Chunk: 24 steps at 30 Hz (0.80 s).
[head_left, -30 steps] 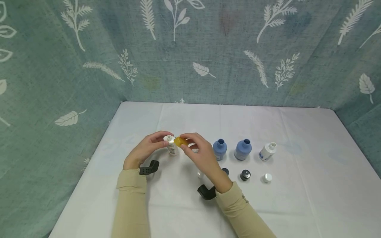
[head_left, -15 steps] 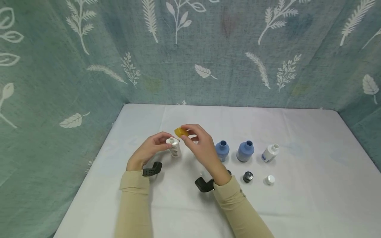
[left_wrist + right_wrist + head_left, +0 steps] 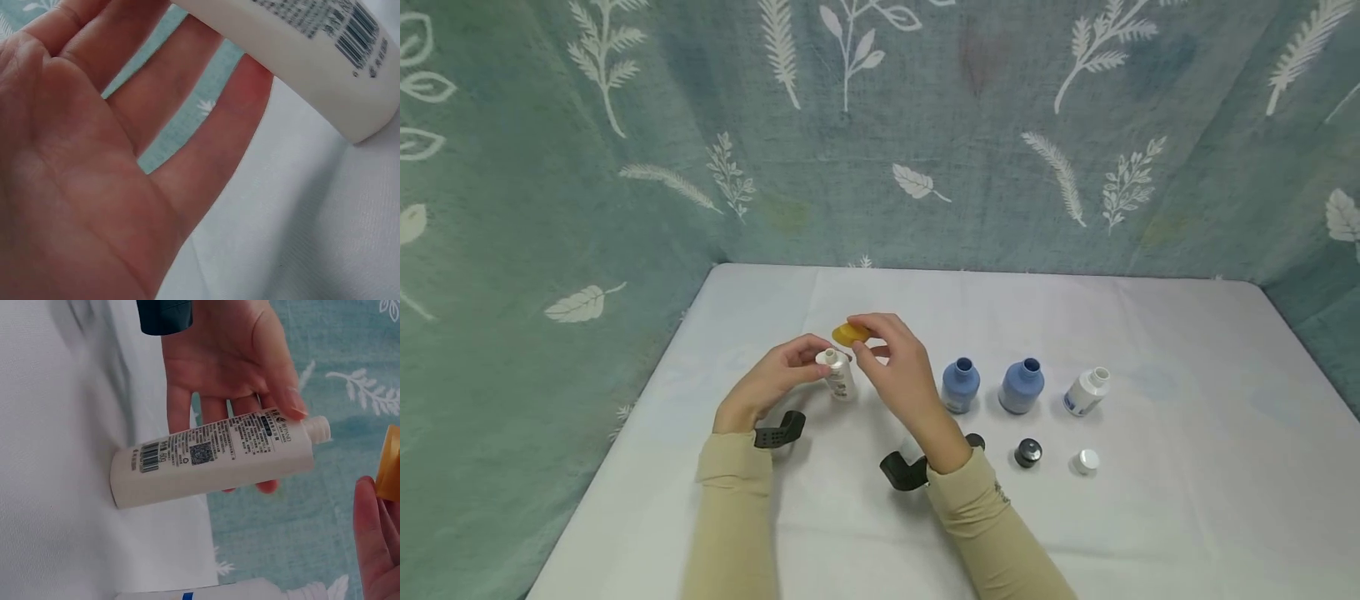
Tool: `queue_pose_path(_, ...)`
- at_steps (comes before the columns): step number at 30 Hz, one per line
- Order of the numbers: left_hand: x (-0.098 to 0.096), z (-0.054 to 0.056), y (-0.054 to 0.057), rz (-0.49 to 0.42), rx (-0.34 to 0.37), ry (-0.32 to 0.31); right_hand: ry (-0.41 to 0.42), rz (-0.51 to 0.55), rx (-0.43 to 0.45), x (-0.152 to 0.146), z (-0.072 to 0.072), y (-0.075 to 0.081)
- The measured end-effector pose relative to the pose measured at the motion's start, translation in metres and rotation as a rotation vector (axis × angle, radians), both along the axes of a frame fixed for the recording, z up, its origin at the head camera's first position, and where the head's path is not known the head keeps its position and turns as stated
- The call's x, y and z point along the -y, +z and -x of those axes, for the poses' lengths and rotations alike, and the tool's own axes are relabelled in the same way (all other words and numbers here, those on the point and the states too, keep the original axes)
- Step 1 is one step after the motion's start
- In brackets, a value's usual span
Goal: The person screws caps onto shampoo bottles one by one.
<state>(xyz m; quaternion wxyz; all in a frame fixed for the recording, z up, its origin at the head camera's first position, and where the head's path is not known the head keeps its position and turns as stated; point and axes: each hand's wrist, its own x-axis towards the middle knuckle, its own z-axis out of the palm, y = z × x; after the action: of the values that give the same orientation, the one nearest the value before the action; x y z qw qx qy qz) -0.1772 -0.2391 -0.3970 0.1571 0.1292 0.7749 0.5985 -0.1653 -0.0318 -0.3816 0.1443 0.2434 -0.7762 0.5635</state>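
Observation:
My left hand [image 3: 775, 375] holds a white bottle [image 3: 839, 382] near its top, thumb on one side and fingers behind. Its narrow neck is bare, and printed text, a square code and a barcode cover the side seen in the right wrist view [image 3: 212, 456]. Whether the base touches the cloth, I cannot tell. Just above and right of that neck, my right hand [image 3: 910, 379] pinches a yellow cap [image 3: 850, 334] between thumb and fingers, apart from the bottle. The left wrist view shows the left palm [image 3: 81, 175] and the bottle's lower part [image 3: 325, 69].
Right of my hands stand two blue uncapped bottles [image 3: 960, 387] and a small white uncapped bottle [image 3: 1086, 392]. Nearer me lie a black cap [image 3: 1027, 452], a partly hidden dark cap [image 3: 975, 442] and a white cap [image 3: 1086, 462]. Another white bottle [image 3: 231, 592] shows in the right wrist view.
The right hand has lifted the yellow cap from beside the bottle's neck to above it, then shifted slightly left. The left hand keeps holding the bottle in about the same place.

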Motion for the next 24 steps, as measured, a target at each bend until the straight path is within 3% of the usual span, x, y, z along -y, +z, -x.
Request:
queue_pose_path(6, -0.007, 0.004, 0.002, -0.065, -0.039, -0.063, -0.022, -0.109, -0.077, 0.001, 0.001, 0.000)
queue_pose_path(12, -0.009, 0.006, 0.004, -0.027, -0.036, -0.056, -0.092, -0.206, -0.181, 0.005, -0.001, 0.000)
queue_pose_path(21, 0.003, 0.012, -0.020, 0.005, -0.053, -0.050, -0.171, -0.308, -0.291, 0.014, -0.005, -0.009)
queue_pose_path(24, 0.004, 0.012, -0.024, 0.000, -0.056, -0.055, -0.183, -0.323, -0.320, 0.016, -0.004, -0.013)
